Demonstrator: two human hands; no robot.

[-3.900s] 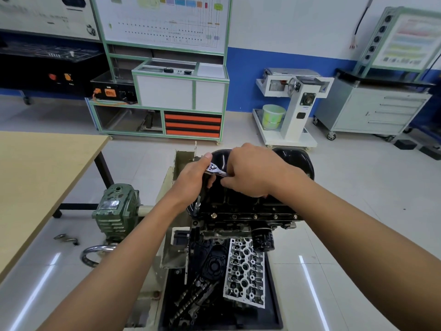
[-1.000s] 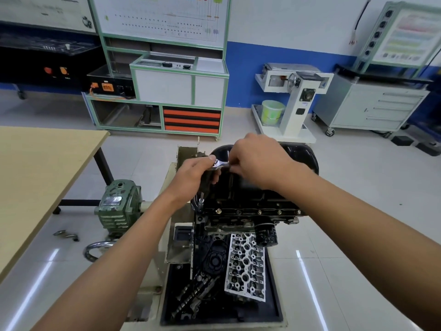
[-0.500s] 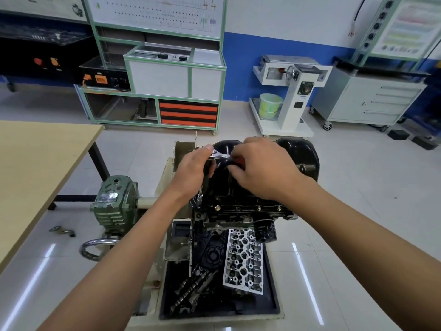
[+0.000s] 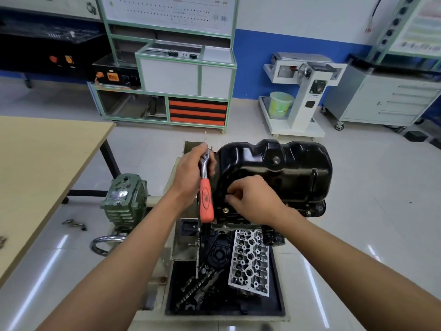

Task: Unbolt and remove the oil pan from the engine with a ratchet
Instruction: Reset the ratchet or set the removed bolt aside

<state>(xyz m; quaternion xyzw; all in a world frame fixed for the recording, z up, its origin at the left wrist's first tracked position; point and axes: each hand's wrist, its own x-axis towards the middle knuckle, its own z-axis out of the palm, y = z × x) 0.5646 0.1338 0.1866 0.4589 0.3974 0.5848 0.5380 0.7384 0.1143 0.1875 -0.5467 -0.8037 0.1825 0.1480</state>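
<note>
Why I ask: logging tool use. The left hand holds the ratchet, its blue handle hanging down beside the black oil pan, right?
Not quite. The head view shows the ratchet has an orange-red handle, not blue. Otherwise yes: the left hand holds it, handle hanging down beside the black oil pan.

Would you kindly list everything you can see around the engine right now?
oil pan: one, black, atop the engine, centre
ratchet: one, chrome with orange handle, left of the pan
cylinder head: one, silver, in the tray
tray: one, black, bottom centre
table: one, tan, far left
gearbox: one, green, right of the table
bucket: one, pale green, back right
left hand: one, grips the ratchet near its head
right hand: one, fingers curled at the pan's near edge
</note>
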